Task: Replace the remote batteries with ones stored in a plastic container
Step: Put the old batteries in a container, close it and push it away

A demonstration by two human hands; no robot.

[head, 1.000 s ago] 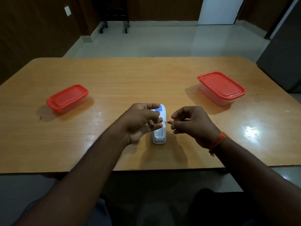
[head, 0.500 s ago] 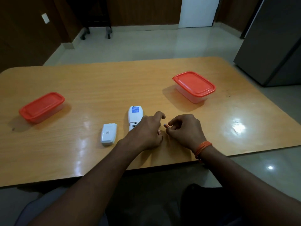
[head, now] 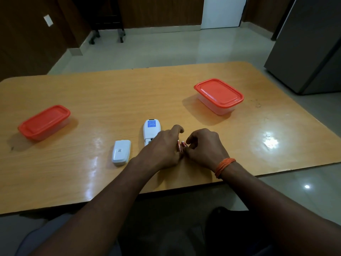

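The white remote [head: 151, 133] lies back-up on the wooden table [head: 110, 93], and its near end with the battery bay is partly hidden by my left hand [head: 162, 148]. Its white battery cover [head: 120, 152] lies loose to its left. Two small red batteries [head: 180, 145] show between my hands, just right of the remote. My left hand curls around one battery. My right hand [head: 203, 148] pinches the other at its fingertips. Both hands rest low on the table and nearly touch.
Two clear plastic containers with shut orange lids stand on the table, one at the far left [head: 44, 121], one at the back right [head: 218, 95]. The table's front edge runs just below my wrists. A grey cabinet [head: 310, 52] stands beyond the table's right end.
My left hand has left the remote, which now lies on the table beside its cover. Both hands have come together right of the remote, and a second battery now shows.
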